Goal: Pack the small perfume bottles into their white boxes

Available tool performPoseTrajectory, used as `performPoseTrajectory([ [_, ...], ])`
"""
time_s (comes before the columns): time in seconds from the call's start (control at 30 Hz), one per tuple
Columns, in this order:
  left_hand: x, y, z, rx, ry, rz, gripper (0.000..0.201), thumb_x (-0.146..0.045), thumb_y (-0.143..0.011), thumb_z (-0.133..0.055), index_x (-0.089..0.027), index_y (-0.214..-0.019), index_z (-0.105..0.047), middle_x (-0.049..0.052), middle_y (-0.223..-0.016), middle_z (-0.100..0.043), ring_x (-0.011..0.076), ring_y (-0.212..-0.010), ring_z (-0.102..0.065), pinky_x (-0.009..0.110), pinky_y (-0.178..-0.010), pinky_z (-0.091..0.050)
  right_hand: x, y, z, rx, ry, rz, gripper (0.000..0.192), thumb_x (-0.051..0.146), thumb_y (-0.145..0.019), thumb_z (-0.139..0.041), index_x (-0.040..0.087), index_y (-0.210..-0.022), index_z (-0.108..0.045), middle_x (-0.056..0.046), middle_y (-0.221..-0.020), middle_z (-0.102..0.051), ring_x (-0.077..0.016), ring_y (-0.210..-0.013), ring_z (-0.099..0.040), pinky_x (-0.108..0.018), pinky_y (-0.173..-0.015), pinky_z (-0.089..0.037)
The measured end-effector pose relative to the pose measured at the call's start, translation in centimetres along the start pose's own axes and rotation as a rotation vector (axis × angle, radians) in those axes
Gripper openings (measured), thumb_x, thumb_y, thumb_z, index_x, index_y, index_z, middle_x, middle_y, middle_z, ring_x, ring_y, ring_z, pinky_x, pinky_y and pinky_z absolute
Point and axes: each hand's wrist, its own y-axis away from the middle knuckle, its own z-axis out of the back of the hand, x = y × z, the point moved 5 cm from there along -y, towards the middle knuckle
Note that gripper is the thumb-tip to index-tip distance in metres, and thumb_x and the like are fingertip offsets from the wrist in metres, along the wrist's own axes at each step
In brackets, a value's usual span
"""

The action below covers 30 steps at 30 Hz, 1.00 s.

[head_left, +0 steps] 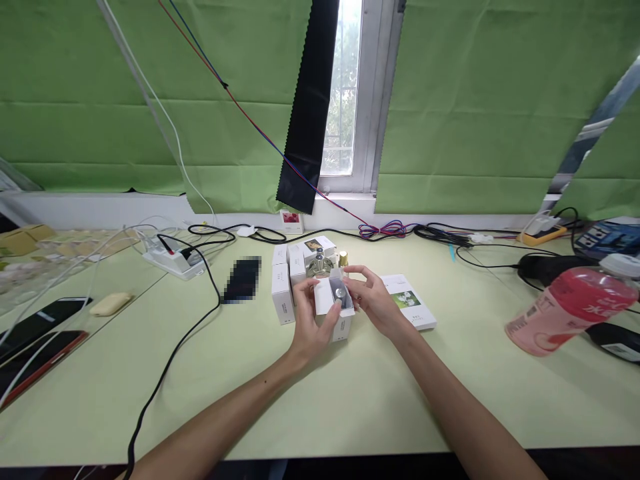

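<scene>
Both hands meet over the pale green table (350, 400), and between them sits a small white box (334, 308), its top open. The left hand (313, 327) cups the box from the near side, fingers curled round its left wall and thumb up at the opening. The right hand (373, 300) closes in from the other side, fingertips pinching at the box's upper edge. Inside the opening there's a round silver cap (341, 293), probably a small bottle's top, though it's too small to be sure. Just beyond the hands stand more white boxes (283, 297) and a glass bottle (320, 265). Beside the right wrist lies a flat white carton (410, 303); well off to the right lies a pink drink bottle (570, 308).
</scene>
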Motion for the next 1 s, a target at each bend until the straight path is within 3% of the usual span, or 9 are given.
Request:
performPoseTrajectory([
  [0.43,-0.08,0.11,0.04,-0.01,-0.006,0.01,0.044,-0.041,-0.093,-0.062,-0.027,-0.124,-0.036,0.01,-0.124,-0.052,0.0235,-0.111,-0.057,0.04,-0.091,-0.049,-0.4,0.25,0.15,-0.003,0.122,-0.049,0.053,0.045,-0.069,-0.087,0.023,-0.107,-0.058,0.007,-0.065,-0.059,-0.0092,-0.055,-0.043,-0.024,-0.053,-0.033],
  [1.0,0.14,0.1,0.02,0.02,-0.041,-0.006,0.049,-0.043,-0.093,-0.062,-0.028,-0.129,-0.034,0.011,-0.128,-0.05,0.0248,-0.112,-0.057,0.043,-0.094,-0.049,-0.02,0.43,-0.15,0.016,0.14,-0.05,0.051,0.039,-0.068,-0.086,0.022,-0.107,-0.057,0.01,-0.058,-0.05,-0.0098,-0.055,-0.042,-0.025,-0.054,-0.033],
])
